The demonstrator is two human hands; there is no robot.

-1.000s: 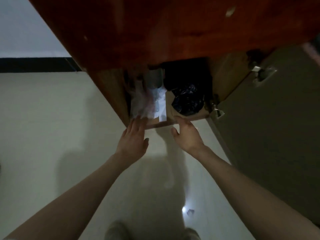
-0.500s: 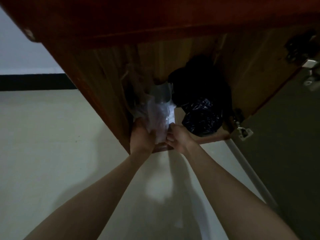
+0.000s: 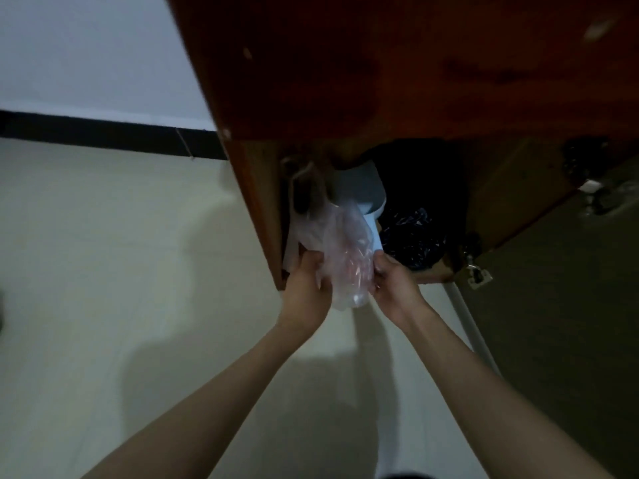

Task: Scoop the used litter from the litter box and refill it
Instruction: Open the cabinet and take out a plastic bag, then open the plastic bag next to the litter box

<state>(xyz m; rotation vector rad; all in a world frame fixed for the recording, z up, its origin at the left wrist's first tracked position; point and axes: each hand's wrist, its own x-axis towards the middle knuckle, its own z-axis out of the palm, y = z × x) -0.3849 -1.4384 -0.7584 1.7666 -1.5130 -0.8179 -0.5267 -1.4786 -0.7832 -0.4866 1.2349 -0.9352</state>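
- At mouth of open dark reddish-brown wooden cabinet (image 3: pixel 397 63), both hands are on a crumpled clear thin plastic bag (image 3: pixel 340 250) w/ a pinkish tint.
- Left hand (image 3: pixel 306 288): fingers curled round bag's left edge, gripping it at cabinet's front lip.
- Right hand (image 3: pixel 394 285): thumb + fingers pinch bag's right edge, just opposite left hand; bag bunched btwn the two, lower end hanging below the knuckles.
- Bag's upper part reaches up into cabinet; contents can't be made out, dim + blurred.
- Behind bag, touching or overlapping it: pale blue plastic container (image 3: pixel 359 191) w/ rounded rim, on cabinet's left side.
- Right of that, inside cabinet: shiny black crinkled plastic bag (image 3: pixel 411 236), near right hand but apart from it.
- Cabinet door (image 3: pixel 553 305), dull olive, hangs open at right; metal hinge (image 3: pixel 479 275) at its lower corner.
- Below: pale cream tiled floor (image 3: pixel 103 271), black skirting strip (image 3: pixel 103 134) along white wall (image 3: pixel 86 46) at left.
- Litter box not visible in this view.
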